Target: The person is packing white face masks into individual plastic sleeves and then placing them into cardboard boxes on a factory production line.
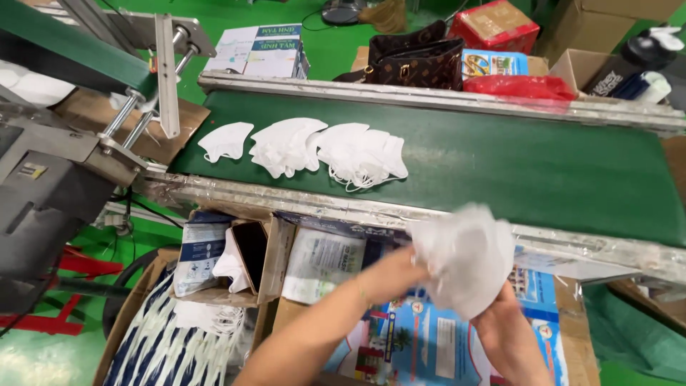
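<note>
**A:** Both hands were up together just below the near rail of the green conveyor belt (pixel 500 164), and between them sat a blurred white bundle of masks (pixel 464 257).

**B:** Who had it, though?

**A:** The left hand (pixel 389 275) came in from the lower left, fingers curled against the bundle's left edge. The right hand (pixel 500 304) was underneath and to the right, mostly hidden by the white material. Both looked closed around the bundle, but with that motion blur I couldn't tell how tightly the right fingers were wrapped.

**B:** And the rest of the masks?

**A:** A row of loose white masks (pixel 307 146) lay on the belt, well apart from the hands, up and to the left. The row ran along the belt's length, overlapping one another, with a single mask at its left end.

**B:** So which hand was closer to that row?

**A:** The left, clearly. The row lay up-left of its fingers, across the rail. The right hand was further off, on the far side of the bundle.

**B:** Below the hands?

**A:** An open cardboard box (pixel 275 261) with packets in it, and a printed blue carton (pixel 421 336) directly under the wrists.
</note>
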